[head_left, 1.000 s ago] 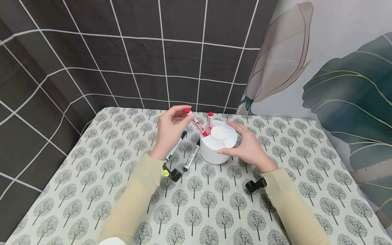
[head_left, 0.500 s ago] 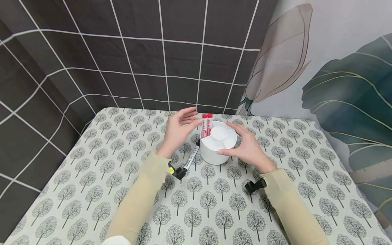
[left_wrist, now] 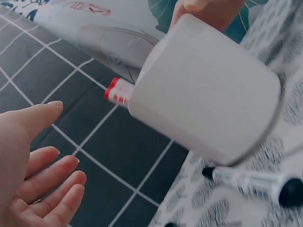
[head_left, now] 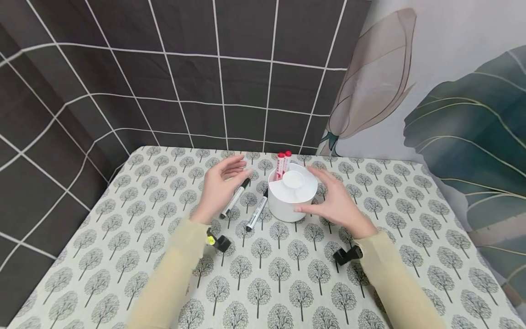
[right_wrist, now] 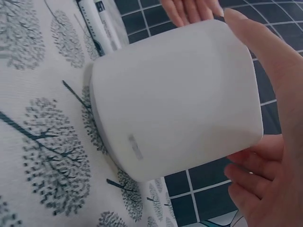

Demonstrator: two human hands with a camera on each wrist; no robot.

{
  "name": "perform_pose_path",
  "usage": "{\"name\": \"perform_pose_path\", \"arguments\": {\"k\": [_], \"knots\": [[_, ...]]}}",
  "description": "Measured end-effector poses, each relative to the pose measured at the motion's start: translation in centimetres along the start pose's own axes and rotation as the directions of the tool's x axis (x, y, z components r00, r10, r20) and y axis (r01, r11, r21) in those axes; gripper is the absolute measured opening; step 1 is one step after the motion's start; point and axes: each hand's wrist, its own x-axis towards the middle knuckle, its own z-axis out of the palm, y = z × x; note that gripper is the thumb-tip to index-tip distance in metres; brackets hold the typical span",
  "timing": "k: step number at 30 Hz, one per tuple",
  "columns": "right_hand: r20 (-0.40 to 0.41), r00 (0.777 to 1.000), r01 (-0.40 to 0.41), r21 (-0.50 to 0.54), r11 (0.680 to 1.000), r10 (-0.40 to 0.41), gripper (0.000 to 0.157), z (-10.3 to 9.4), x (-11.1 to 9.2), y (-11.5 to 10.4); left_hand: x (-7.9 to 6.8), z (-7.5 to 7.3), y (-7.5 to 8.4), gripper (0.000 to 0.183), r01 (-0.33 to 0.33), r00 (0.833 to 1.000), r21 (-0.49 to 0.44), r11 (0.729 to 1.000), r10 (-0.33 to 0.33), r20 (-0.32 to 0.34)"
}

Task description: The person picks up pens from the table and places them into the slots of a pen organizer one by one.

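Note:
A round white pen holder [head_left: 287, 208] with compartments stands upright on the table. My right hand [head_left: 340, 202] grips its right side, thumb at the front, fingers behind; the right wrist view shows the fingers curled around the white wall. Two red-capped markers, a left one [head_left: 280, 167] and a right one [head_left: 287, 159], stand together in a back-left compartment. Left of the holder, my left hand [head_left: 219, 188] hovers with nothing in it, fingers relaxed and thumb apart. Below and beside it lie two black-and-white markers, a nearer one [head_left: 256, 214] and a farther one [head_left: 235, 198].
A tablecloth [head_left: 300, 292] with a tree print covers the table. Behind it hangs a dark curtain [head_left: 242, 82] with a white grid, and to the right a floral curtain [head_left: 452, 109]. Black wrist cameras sit on both sleeves.
My left hand has released a red marker into the compartment beside the other one, then drawn back left. The pen holder has turned slightly, shifting both red markers right; my right hand stays on it.

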Motion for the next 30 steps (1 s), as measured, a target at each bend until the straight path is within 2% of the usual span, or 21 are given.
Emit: {"name": "perform_pose_path", "arguments": {"k": [5,7,11,15,18,22,26,30], "knots": [[-0.010,1.000,-0.012,0.002,1.000,0.012,0.123,-0.1,-0.3,0.0,-1.1,-1.6,-0.3,0.050,0.046,0.999,0.084,0.995,-0.048,0.016],[-0.013,1.000,-0.027,0.005,1.000,0.027,0.122,-0.1,-0.3,0.1,-1.4,-2.1,-1.0,0.053,0.060,0.998,0.106,0.993,-0.062,0.021],[0.004,0.997,-0.081,-0.004,0.997,0.081,0.121,0.1,-0.2,0.0,-2.1,-2.8,-1.5,0.056,0.109,0.993,0.128,0.986,-0.114,0.032],[0.010,0.993,-0.115,0.020,0.993,0.115,0.122,0.5,-0.3,0.0,-2.5,-3.3,-2.0,0.056,0.114,0.991,0.161,0.980,-0.123,0.046],[-0.002,0.994,-0.110,0.066,0.992,0.111,0.119,0.7,-0.3,0.0,-2.7,-3.5,-2.2,0.056,0.114,0.991,0.184,0.976,-0.125,0.051],[-0.018,0.997,-0.076,0.108,0.991,0.079,0.114,0.9,-0.3,0.3,-3.0,-3.7,-2.3,0.059,0.156,0.984,0.221,0.963,-0.172,0.054],[-0.017,0.998,-0.062,0.125,0.990,0.065,0.112,0.9,-0.2,0.4,-3.4,-4.0,-2.6,0.061,0.197,0.972,0.263,0.945,-0.223,0.074],[-0.008,0.997,-0.070,0.127,0.989,0.072,0.112,0.9,-0.2,0.3,-3.8,-4.2,-3.1,0.061,0.198,0.965,0.319,0.927,-0.241,0.099]]}}
